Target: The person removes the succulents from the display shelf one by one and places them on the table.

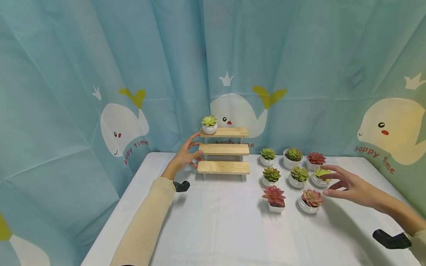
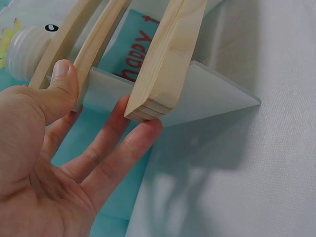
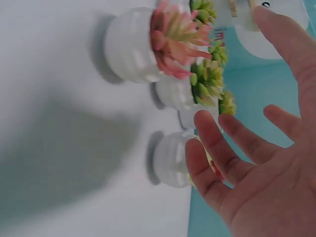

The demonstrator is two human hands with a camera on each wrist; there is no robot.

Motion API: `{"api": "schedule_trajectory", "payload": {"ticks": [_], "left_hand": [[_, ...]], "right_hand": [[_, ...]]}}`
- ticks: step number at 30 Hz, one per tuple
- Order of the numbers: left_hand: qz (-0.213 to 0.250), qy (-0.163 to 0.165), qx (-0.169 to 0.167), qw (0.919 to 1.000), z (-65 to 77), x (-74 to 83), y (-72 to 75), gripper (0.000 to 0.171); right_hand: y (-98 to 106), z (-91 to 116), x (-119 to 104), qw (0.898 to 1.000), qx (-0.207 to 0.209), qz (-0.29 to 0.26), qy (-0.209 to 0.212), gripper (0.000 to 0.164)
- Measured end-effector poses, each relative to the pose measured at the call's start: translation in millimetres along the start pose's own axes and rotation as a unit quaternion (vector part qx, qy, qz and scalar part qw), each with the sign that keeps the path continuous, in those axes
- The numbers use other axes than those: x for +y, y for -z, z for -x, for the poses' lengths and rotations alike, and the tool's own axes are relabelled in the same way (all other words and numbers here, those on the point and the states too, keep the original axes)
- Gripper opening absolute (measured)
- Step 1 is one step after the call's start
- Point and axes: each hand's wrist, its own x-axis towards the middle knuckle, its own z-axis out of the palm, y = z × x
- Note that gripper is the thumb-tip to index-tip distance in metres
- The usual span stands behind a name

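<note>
A three-step wooden display stand (image 1: 223,149) is near the back of the table. On the left end of its top step sits a green succulent (image 1: 209,121) in a round white pot. My left hand (image 1: 186,153) is spread at the stand's left side; in the left wrist view its fingertips (image 2: 145,131) touch the lowest plank's end, and the thumb lies against the middle plank. At the right, my right hand (image 1: 352,186) hovers with parted, slightly bent fingers beside a yellow-green succulent (image 1: 320,181), partly covering it. The right palm (image 3: 276,197) holds nothing.
Several other potted succulents stand right of the stand, including a red one (image 1: 274,197) in a squarish pot and a pink one (image 1: 308,202) nearest my right hand's thumb. A blue curtain (image 1: 179,74) with whale prints hangs behind the white-covered table (image 1: 213,229).
</note>
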Motion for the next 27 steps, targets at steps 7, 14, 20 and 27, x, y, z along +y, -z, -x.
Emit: {"api": "schedule_trajectory", "payload": {"ticks": [7,14,20,27], "left_hand": [[0.011,-0.004,-0.008,0.9999,1.5,-3.3,0.3,0.079],[0.001,-0.011,-0.005,0.9999,2.8,-1.9,-0.8,0.078],[-0.009,-0.011,0.003,0.9999,2.5,-1.0,-1.4,0.078],[-0.010,-0.013,0.004,0.9999,2.0,-0.6,-1.9,0.078]], "right_hand": [[10,-12,-9,1.000,0.011,-0.005,-0.002,0.076],[16,-23,-21,0.999,0.028,0.022,0.016,0.074],[20,-36,-31,0.999,0.029,0.023,0.019,0.075],[24,-60,-45,0.999,0.015,0.035,0.032,0.073]]}}
